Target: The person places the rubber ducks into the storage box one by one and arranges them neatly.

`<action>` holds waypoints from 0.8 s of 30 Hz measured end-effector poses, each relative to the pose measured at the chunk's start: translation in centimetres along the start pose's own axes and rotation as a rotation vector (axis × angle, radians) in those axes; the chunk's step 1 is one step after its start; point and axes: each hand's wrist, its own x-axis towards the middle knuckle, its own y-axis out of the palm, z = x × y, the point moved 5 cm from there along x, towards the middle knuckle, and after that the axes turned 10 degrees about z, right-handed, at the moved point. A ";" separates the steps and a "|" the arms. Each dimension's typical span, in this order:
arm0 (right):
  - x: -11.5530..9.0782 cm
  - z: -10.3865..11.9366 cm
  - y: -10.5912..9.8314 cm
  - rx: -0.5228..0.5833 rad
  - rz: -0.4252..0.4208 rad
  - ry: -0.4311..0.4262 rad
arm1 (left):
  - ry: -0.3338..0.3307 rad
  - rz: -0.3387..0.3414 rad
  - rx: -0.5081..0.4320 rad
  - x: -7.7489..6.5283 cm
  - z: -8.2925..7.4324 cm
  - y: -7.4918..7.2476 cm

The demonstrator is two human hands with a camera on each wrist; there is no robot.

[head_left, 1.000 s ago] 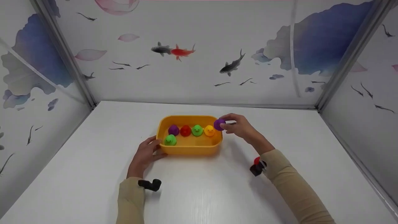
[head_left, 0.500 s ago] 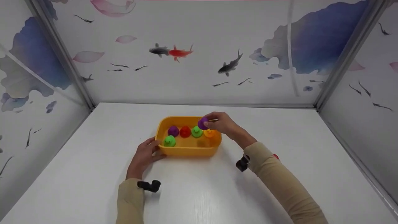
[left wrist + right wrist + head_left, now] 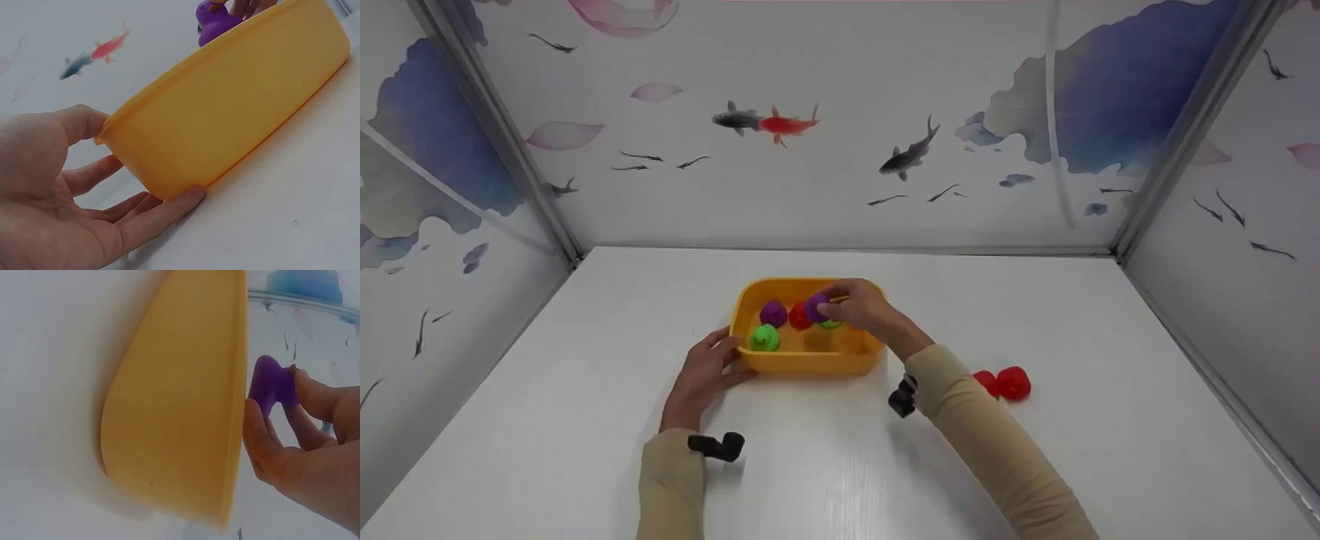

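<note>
A yellow plastic tub (image 3: 810,364) stands on the white table. My left hand (image 3: 706,375) holds its left end, thumb at the rim and fingers against the lower wall in the left wrist view. My right hand (image 3: 861,306) pinches a purple rubber duck (image 3: 815,307) above the tub; the left wrist view shows that purple duck (image 3: 216,25) just over the rim. Inside the tub sit another purple duck (image 3: 772,313), a red duck (image 3: 799,316) and a green duck (image 3: 765,337). A second green duck (image 3: 830,325) is mostly hidden behind the right hand.
Two red ducks (image 3: 1014,383) lie on the table to the right, one partly behind the right sleeve (image 3: 982,427). White panels printed with fish (image 3: 787,125) enclose the table at the back and sides.
My right hand has carried the purple duck leftward from the tub's right rim to over its middle, covering the yellow duck. The red ducks on the table have come into view. My left hand stays put.
</note>
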 end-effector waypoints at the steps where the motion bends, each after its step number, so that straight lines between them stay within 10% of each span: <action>1: 0.1 0.1 0.3 0.007 0.000 -0.001 | -0.006 -0.001 0.005 0.0 0.0 0.0; 24: 2.2 -0.9 3.7 -0.116 0.005 0.091 | 0.012 -0.009 0.015 0.1 0.2 -0.3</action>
